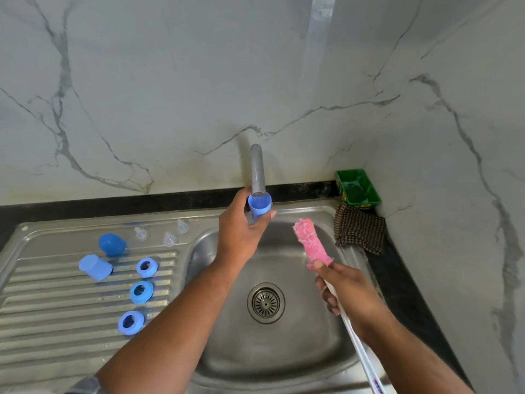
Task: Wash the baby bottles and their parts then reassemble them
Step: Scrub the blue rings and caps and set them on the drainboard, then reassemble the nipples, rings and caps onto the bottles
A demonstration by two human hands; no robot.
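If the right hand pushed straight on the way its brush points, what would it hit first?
Its brush likely meets the sink's back rim, passing just right of the blue cap; depth is unclear.

Basin floor (255,354) around the drain (266,302) was found open. Drainboard (56,322) was crowded by rings (141,292), caps (95,267) and teats (170,239); back right corner was blocked by cloth (359,228) and green tray (359,184).

Bottom edge cuts off brush handle (362,354); left hand (241,231) hides base of blue cap (260,204).
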